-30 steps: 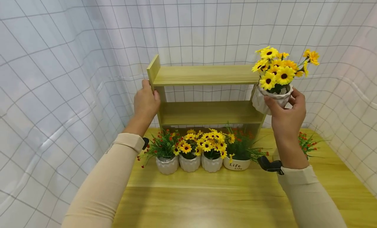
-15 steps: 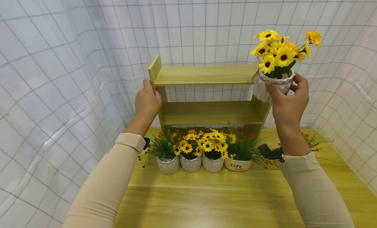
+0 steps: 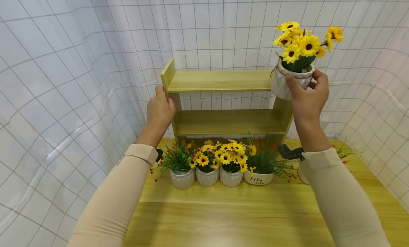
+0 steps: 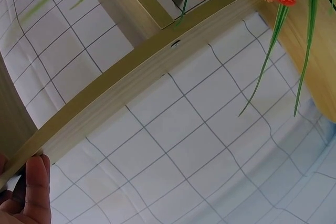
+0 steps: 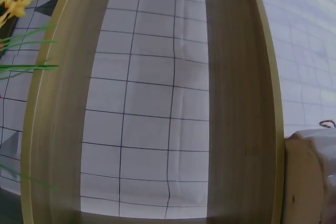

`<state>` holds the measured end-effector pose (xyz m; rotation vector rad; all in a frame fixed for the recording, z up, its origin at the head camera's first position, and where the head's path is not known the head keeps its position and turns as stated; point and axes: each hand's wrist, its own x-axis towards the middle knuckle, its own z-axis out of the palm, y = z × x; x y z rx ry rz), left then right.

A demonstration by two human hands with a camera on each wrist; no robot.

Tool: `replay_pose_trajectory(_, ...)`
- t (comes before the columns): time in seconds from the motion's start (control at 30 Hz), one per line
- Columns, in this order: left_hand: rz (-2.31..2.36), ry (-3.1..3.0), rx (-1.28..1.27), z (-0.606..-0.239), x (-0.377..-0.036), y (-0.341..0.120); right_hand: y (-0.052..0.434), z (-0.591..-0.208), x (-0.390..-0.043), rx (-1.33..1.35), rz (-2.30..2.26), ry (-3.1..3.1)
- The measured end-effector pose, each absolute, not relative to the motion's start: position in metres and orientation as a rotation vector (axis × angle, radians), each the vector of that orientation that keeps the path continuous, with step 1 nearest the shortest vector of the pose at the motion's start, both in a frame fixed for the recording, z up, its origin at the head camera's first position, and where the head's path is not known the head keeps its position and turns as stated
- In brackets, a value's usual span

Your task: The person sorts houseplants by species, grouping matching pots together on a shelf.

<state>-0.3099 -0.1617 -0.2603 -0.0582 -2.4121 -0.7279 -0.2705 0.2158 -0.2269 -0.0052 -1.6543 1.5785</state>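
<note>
My right hand (image 3: 309, 98) grips a white ribbed flowerpot (image 3: 282, 85) with yellow artificial sunflowers (image 3: 300, 44), thumb on its near side. The pot is held upright and overlaps the right end of the top shelf board (image 3: 223, 81) in the head view. Part of that pot shows at the right edge of the right wrist view, beside the wooden shelf rack (image 5: 241, 98). My left hand (image 3: 161, 106) grips the rack's left side panel (image 3: 167, 75), just under the top board. In the left wrist view, its fingers (image 4: 38, 184) lie against the panel edge.
In front of the rack stand a pot of red flowers (image 3: 182, 179), two sunflower pots (image 3: 207, 177) (image 3: 230, 177) and an oval "Life" planter (image 3: 258, 178). Another planter (image 3: 303, 176) is partly behind my right forearm. White grid-patterned cloth (image 3: 223, 27) surrounds the wooden table (image 3: 211, 218).
My right hand has raised the sunflower pot from beside the rack to the height of the top board, lately shifting slightly left. My left hand keeps its grip on the panel.
</note>
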Motion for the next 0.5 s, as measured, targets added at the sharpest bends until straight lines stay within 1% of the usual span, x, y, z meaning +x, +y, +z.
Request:
replay_pose_trajectory(0.27,-0.726,-2.404,-0.066,-0.262,-0.31,-0.164,0.215,-0.219,-0.285,-0.038,1.555,-1.739)
replay_pose_trajectory(0.5,-0.734,-2.412,-0.071,-0.26,-0.311,-0.163,0.211,-0.215,-0.296,-0.092,1.444,-1.783)
